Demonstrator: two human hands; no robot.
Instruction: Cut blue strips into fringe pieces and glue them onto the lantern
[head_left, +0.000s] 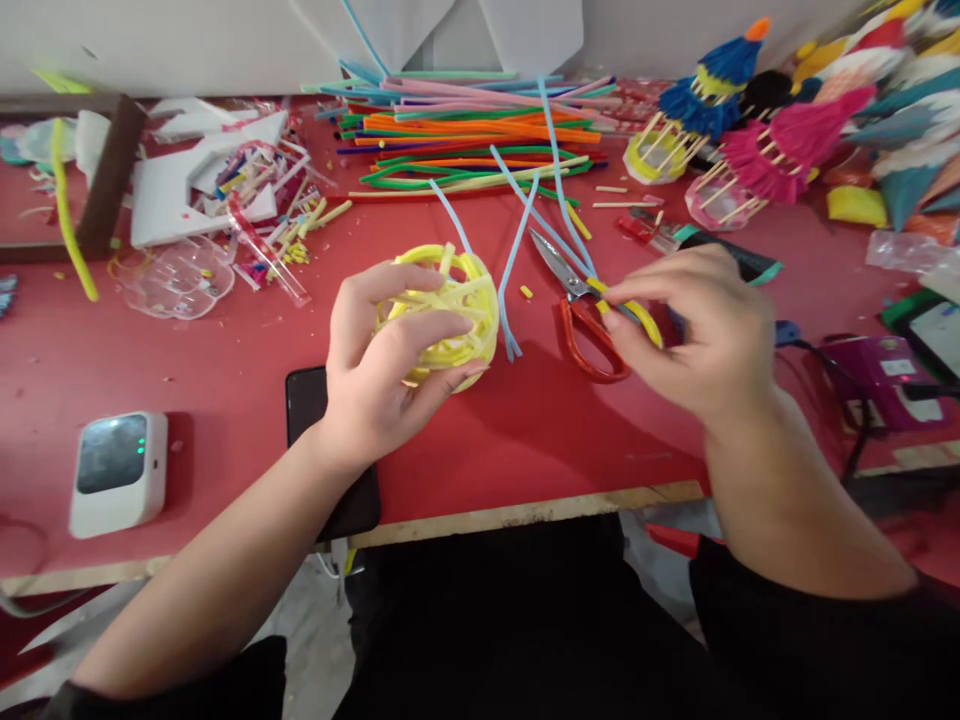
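My left hand is wrapped round a round yellow frame of pipe cleaners, with pale yellow strips crossing its middle. The thumb and fingers cover part of it. To the right, my right hand pinches a short yellow pipe cleaner between thumb and forefinger. Just under those fingertips lie scissors with red handles, blades pointing up and left; whether the hand touches them I cannot tell. Several light blue pipe cleaners lie crossed between the two hands.
A pile of coloured pipe cleaners lies at the back. Little stick-and-paper models stand at the back right, a glue gun nearer. On the left are white foam pieces, a clear tray, a phone and a white device.
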